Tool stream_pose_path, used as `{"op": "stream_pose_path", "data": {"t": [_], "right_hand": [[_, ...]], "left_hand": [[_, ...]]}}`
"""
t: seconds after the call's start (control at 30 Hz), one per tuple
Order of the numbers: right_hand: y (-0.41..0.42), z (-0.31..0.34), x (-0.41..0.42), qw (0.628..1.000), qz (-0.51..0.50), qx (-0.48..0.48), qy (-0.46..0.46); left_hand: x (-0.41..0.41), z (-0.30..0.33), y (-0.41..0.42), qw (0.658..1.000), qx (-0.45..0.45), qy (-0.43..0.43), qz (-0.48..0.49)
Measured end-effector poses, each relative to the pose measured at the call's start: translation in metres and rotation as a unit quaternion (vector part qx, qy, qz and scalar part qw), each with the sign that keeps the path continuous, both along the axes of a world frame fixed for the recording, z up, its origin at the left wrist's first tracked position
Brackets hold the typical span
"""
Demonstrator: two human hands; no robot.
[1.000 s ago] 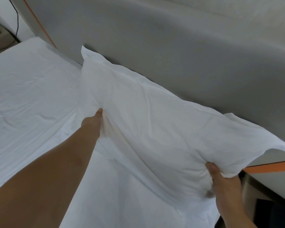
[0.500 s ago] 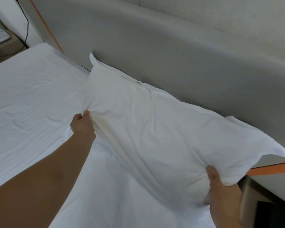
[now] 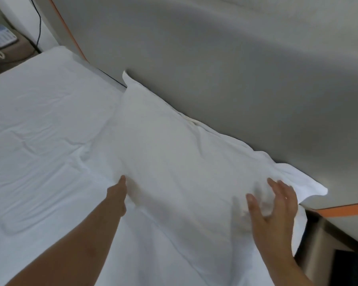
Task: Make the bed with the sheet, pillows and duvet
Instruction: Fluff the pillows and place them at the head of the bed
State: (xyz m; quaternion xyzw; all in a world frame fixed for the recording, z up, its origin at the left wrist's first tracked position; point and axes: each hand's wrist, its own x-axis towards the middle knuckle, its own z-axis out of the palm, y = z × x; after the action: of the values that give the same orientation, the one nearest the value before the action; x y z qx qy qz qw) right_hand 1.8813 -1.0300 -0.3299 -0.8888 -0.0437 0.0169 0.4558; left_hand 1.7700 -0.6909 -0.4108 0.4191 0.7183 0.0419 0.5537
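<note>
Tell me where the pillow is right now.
In the head view the pillow lies on the sheet at the bed's right side, against the grey headboard, with the left hand at its near edge.

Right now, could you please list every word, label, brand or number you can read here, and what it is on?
None can be read.
Telephone on the bedside stand at top left: its keys and markings are too small and blurred.
Pillow, sheet and headboard: no print shows.
</note>
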Motion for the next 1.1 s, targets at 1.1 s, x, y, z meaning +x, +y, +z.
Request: {"op": "stream_pose_path", "data": {"t": [1.1], "right_hand": [[0.148,-0.002,0.103,0.952,0.213,-0.004,-0.218]], "left_hand": [[0.018,-0.041,-0.038,0.909,-0.07,-0.389,0.132]]}}
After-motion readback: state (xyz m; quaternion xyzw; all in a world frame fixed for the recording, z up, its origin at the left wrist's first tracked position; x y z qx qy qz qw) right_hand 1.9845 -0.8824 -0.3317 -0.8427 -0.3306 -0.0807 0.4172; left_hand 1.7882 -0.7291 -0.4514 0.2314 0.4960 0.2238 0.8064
